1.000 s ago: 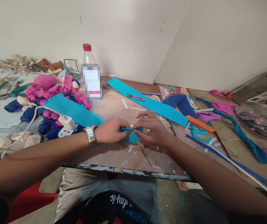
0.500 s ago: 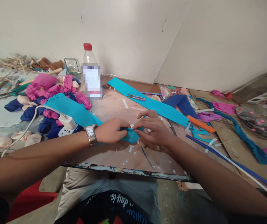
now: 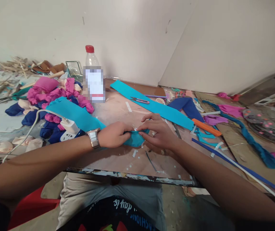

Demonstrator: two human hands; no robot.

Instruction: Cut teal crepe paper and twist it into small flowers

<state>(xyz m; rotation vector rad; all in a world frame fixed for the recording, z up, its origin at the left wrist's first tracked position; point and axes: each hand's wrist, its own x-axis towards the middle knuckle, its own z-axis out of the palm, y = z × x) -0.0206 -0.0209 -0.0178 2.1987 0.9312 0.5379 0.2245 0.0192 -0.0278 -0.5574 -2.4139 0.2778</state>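
Note:
A turquoise fabric strip [image 3: 79, 114] runs from the pile on the left down to my hands, its near end bunched between them. My left hand [image 3: 115, 134], below a metal-banded watch [image 3: 94, 138], pinches this end between thumb and fingers. Facing it, my right hand [image 3: 158, 132] grips the strip's tip between thumb and forefinger, with the other fingers curled above. Part of the folded cloth is hidden by my fingers. Beyond my hands lies another flat turquoise strip [image 3: 156, 107] with small thread snips [image 3: 139, 100] resting on it.
A bottle with a red cap [image 3: 89, 49] stands at the back behind a lit phone [image 3: 94, 84]. Pink and navy scrunched fabric [image 3: 43, 93] heaps up at left, near a white plug [image 3: 70, 126]. An orange-handled cutter [image 3: 207, 127] lies at right, beside a long blue strip [image 3: 238, 166].
The fabric between my hands has shifted slightly and shows a little flatter and wider. Both hands stay in nearly the same place.

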